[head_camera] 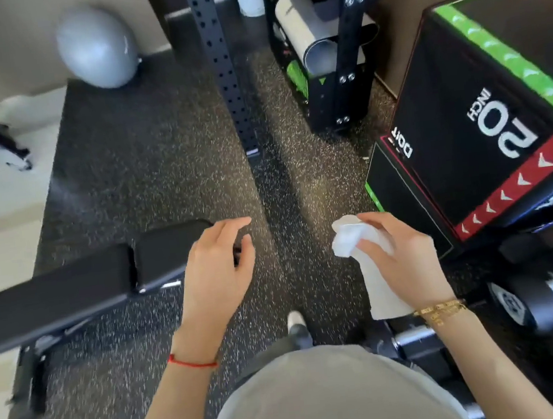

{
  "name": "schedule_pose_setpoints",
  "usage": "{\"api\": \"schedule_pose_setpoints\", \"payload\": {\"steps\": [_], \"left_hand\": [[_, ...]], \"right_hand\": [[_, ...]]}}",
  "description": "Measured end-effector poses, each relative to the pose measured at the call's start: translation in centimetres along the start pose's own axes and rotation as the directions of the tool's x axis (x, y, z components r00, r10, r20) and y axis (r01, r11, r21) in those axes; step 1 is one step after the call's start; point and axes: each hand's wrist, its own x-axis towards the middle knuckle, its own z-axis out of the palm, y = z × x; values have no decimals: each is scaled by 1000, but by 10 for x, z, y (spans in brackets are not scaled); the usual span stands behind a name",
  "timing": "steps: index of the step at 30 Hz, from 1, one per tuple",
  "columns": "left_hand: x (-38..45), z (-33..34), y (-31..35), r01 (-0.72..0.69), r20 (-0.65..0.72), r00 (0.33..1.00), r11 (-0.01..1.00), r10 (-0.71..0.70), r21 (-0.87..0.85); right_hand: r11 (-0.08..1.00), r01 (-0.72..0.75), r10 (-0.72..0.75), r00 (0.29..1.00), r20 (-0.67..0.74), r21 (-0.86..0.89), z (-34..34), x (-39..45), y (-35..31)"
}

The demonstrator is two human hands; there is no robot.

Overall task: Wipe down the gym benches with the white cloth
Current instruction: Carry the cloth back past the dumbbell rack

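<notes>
Cloth first: the white cloth (348,235) sits bunched in our right hand (399,257), held out over the speckled floor (147,175) in front of us. Our fingers curl round it and the thumb presses against its near side, so the hand grips it with a crumpled tuft sticking out past the fingertips (a longer pale length hangs below the palm toward the wrist; whether that is more of the same cloth we cannot tell). The right wrist is bent slightly inward and carries gold bracelets (441,309).

Our left hand (217,264) holds nothing. Its fingers are loosely spread and gently bent, palm down, hovering just beside the near end of the black bench (80,283), overlapping that end in the view; whether it touches the padded surface we cannot tell. A red string (192,363) circles the left wrist.

Further out, the bench runs off to the left on its metal legs. A black perforated upright (220,64) rises from the floor ahead, a storage rack (331,65) with rolled mats stands beside it, and a grey exercise ball (96,47) rests near the wall. At right sits a black plyo box (485,116) marked "20 INCH", with dumbbells (527,301) below it.
</notes>
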Motion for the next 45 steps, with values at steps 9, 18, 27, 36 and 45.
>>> {"api": "schedule_pose_setpoints", "payload": {"steps": [9,18,27,36,45], "left_hand": [[179,31,-14,-176,114,977,984,179,-38],[337,125,45,-339,260,894,931,364,-136],[508,235,186,-530,249,775,812,581,-245],[610,321,286,-594,304,665,729,683,-339],[674,375,323,-646,367,511,629,777,-432]], "right_hand": [[988,-141,130,980,-148,-63,3,118,7],[957,-287,261,901,-346,-28,-37,227,66],[912,-403,297,771,-563,-71,-163,354,167],[869,-494,347,659,-667,-35,-251,452,266],[759,-650,499,541,-677,40,-254,509,318]]}}
